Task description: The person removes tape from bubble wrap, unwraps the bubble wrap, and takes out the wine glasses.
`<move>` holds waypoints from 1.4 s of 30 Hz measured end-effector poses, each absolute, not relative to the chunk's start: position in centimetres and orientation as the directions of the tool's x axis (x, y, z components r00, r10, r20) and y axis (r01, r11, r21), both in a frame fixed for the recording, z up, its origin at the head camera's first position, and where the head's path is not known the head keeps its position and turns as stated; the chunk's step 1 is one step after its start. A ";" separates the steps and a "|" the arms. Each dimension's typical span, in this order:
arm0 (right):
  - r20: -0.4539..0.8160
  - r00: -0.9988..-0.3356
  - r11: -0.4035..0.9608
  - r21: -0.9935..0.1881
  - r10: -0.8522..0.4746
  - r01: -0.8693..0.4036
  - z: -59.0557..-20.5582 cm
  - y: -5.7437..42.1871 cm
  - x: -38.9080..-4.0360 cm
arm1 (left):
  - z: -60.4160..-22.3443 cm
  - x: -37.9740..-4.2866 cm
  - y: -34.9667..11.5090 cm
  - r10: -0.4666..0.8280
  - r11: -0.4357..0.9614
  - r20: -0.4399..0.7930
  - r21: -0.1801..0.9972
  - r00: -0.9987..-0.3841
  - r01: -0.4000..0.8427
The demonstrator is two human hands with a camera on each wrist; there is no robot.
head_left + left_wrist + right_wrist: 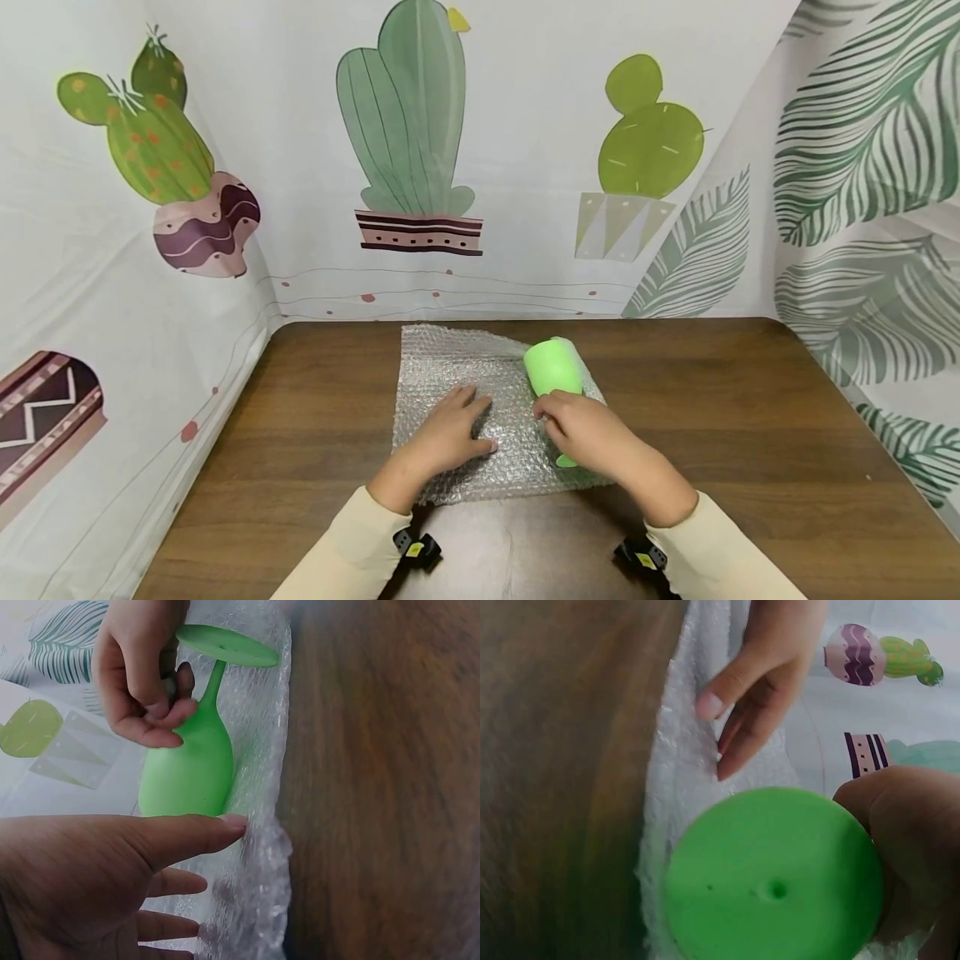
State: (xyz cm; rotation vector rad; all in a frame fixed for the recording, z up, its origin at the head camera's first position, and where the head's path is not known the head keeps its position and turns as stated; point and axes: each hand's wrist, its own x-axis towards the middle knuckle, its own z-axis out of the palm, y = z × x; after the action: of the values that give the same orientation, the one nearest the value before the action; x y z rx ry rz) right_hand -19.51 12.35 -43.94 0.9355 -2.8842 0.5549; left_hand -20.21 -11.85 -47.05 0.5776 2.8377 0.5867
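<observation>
A bright green goblet point(553, 368) lies on its side on a sheet of bubble wrap point(450, 358). Its bowl points to the back wall and its round foot point(780, 862) faces the near edge. My right hand point(588, 429) is over the stem, fingers loosely bent, their tips overlapping the stem and lower bowl in the left wrist view; no thumb wraps round the stem there. To the left, my left hand point(446, 433) spreads its fingers on the bubble wrap, with the thumb extended toward the goblet and nothing held.
A brown wooden table point(322, 417) lies under the wrap. White cloth printed with cacti point(416, 125) and leaves hangs behind the table and along its sides. Each wrist carries a small black camera point(416, 550) at the cream sleeve's cuff.
</observation>
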 end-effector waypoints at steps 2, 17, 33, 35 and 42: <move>0.166 -0.832 0.768 -0.322 -0.529 -0.553 -43.7 12.6 -19.7 | -47.1 -20.3 -11.9 0.410 0.846 -0.105 0.414 -0.906 0.335; 0.083 -0.819 0.748 -0.364 -0.568 -0.555 -42.0 15.8 -20.4 | -47.2 -20.5 -11.9 0.408 0.842 -0.128 0.435 -0.904 0.319; 0.143 -0.858 0.806 -0.295 -0.494 -0.513 -42.2 16.5 -20.9 | -47.1 -20.6 -12.0 0.405 0.839 -0.124 0.445 -0.906 0.314; 0.140 -0.860 0.812 -0.285 -0.491 -0.510 -42.2 16.5 -21.0 | -47.1 -20.7 -12.1 0.404 0.839 -0.124 0.445 -0.906 0.313; 0.125 -0.873 0.831 -0.266 -0.472 -0.488 -42.1 16.8 -21.0 | -47.3 -20.7 -12.2 0.407 0.839 -0.124 0.441 -0.905 0.317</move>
State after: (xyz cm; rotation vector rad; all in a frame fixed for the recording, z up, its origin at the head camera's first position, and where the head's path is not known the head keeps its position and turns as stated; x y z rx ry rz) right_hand -20.99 16.83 -42.07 0.7753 -2.9549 0.4512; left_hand -20.69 -12.15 -47.29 0.5597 2.8054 0.6189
